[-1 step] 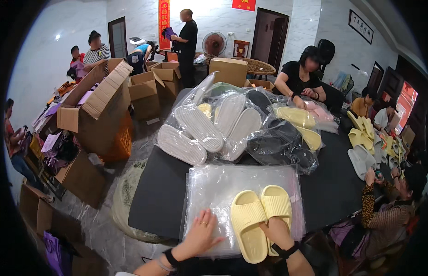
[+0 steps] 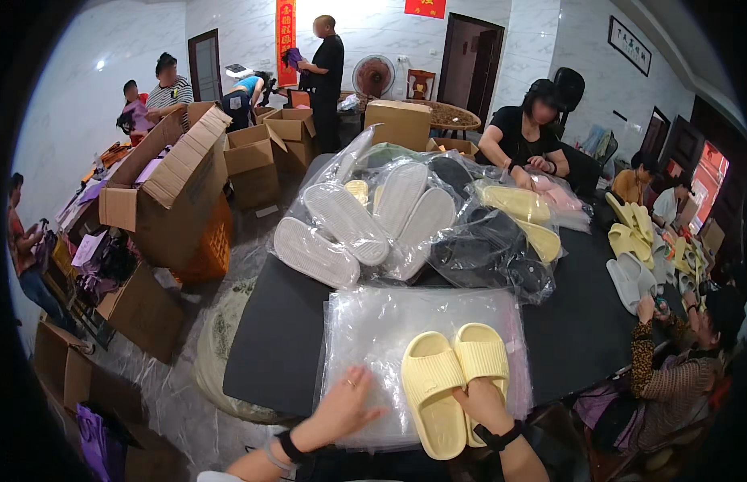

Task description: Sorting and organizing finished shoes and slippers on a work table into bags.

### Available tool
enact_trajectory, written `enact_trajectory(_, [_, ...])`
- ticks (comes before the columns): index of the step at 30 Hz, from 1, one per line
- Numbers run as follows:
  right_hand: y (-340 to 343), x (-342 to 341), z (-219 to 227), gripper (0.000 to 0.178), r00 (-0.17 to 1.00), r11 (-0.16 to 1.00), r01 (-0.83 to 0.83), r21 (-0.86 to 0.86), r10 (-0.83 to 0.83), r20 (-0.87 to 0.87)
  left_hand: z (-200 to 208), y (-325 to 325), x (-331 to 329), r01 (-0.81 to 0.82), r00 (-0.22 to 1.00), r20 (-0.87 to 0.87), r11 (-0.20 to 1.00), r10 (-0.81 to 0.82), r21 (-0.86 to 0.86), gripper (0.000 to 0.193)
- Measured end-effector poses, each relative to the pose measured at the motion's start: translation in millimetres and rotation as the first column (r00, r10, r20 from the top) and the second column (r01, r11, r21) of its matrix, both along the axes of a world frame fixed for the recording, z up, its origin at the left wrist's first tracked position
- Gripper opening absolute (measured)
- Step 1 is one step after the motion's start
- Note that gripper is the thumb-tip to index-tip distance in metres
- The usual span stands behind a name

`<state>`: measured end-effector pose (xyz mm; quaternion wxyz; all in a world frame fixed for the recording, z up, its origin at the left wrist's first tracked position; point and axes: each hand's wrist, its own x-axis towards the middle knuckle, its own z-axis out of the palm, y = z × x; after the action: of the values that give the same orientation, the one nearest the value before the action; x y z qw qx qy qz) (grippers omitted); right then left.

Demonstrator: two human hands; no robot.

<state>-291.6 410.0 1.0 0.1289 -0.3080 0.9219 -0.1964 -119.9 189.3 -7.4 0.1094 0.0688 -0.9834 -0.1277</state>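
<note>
A pair of pale yellow slide slippers (image 2: 434, 386) lies side by side, toes away from me, on a stack of clear plastic bags (image 2: 389, 321) at the near table edge. My right hand (image 2: 483, 404) grips the pair, its fingers reaching into the right slipper and partly hidden there. To the left, my left hand (image 2: 347, 407) is open with fingers spread over the bags, holding nothing. Beyond the bags is a heap of bagged slippers, with grey ones (image 2: 347, 225), black ones (image 2: 478, 249) and yellow ones (image 2: 515, 205).
The dark table (image 2: 269, 337) extends right toward loose yellow slippers (image 2: 630, 241) and white slippers (image 2: 630, 281). A co-worker in black (image 2: 526, 132) handles pink bagged slippers across the table. Another co-worker (image 2: 679, 377) sits at right. Cardboard boxes (image 2: 168, 193) stand at left.
My left hand has shifted slightly left over the bags. My right hand and the yellow slippers have hardly moved.
</note>
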Motion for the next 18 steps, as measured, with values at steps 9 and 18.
enact_trajectory(9, [-2.2,-1.1,2.9,0.037,0.999,0.999,-0.038,-0.01,0.038,0.029,29.0,-118.8,-108.4,-0.339,0.871,-0.111,0.75,0.478,0.568,0.032])
enact_trajectory(18, [-6.8,6.0,10.2,0.038,0.998,0.993,-0.062,-0.096,0.064,0.017,-10.1,-134.4,-109.2,-0.481,0.854,-0.063,0.828,0.517,0.287,0.02])
